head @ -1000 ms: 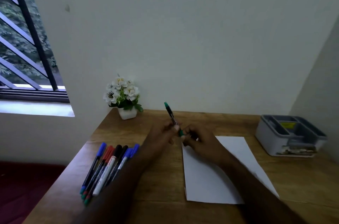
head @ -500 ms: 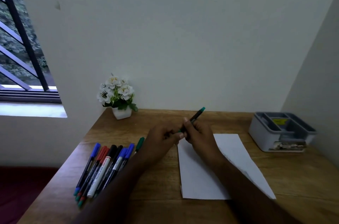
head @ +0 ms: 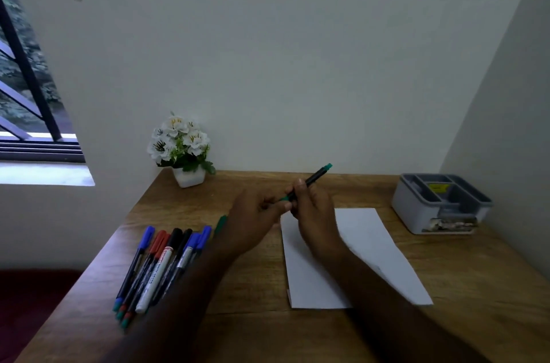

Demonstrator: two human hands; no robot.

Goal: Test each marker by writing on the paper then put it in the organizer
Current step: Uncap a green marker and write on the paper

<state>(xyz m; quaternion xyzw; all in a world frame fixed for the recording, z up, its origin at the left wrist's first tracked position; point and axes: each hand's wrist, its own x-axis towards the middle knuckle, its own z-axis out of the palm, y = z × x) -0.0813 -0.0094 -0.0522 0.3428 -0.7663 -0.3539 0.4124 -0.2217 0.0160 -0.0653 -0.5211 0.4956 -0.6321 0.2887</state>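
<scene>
marker bundle (head: 162, 266) lies on left of desk (head: 256, 330). left hand (head: 253, 224) fingers curled, fingertips at green marker (head: 309, 181) tip; hold unclear. right hand (head: 312, 208) fingers clamped round its barrel, above paper (head: 366, 246). organizer (head: 440, 203) far right.

One paper (head: 372, 246), one organizer (head: 440, 205), one flowerpot (head: 184, 151) — markers (head: 160, 261) overlapping, number unclear.
</scene>
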